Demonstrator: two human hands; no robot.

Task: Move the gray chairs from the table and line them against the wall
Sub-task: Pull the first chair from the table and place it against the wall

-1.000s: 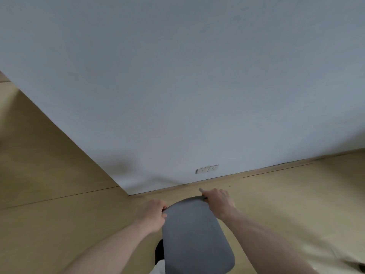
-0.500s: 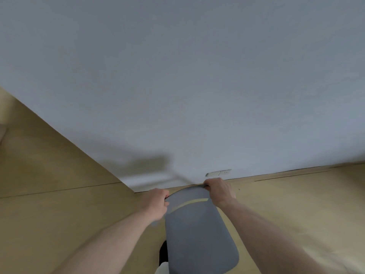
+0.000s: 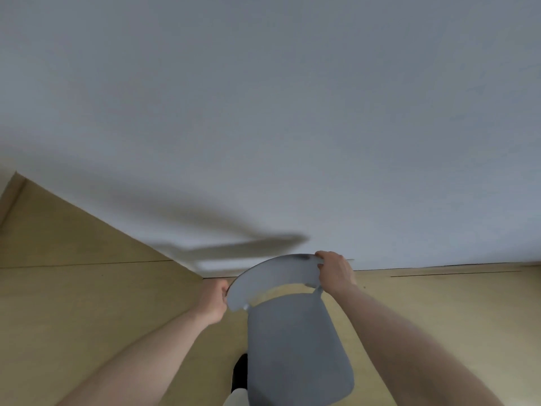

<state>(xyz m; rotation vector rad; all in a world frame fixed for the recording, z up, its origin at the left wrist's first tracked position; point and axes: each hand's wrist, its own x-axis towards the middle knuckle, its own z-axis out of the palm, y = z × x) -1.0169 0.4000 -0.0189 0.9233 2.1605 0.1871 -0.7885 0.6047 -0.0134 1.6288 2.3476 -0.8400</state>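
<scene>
Left hand (image 3: pixel 215 300) closed on left end of the curved backrest (image 3: pixel 275 278); right hand (image 3: pixel 335 271) closed on its right end. Both hold the gray chair (image 3: pixel 292 344), seat running from between the hands back toward the person. Backrest top right up by the pale wall (image 3: pixel 263 112), just beyond the hands; contact unclear. Shadow (image 3: pixel 234 247) on wall above left hand. Wood floor (image 3: pixel 87 303) both sides; dark shoe (image 3: pixel 240 373) below seat's left edge.
</scene>
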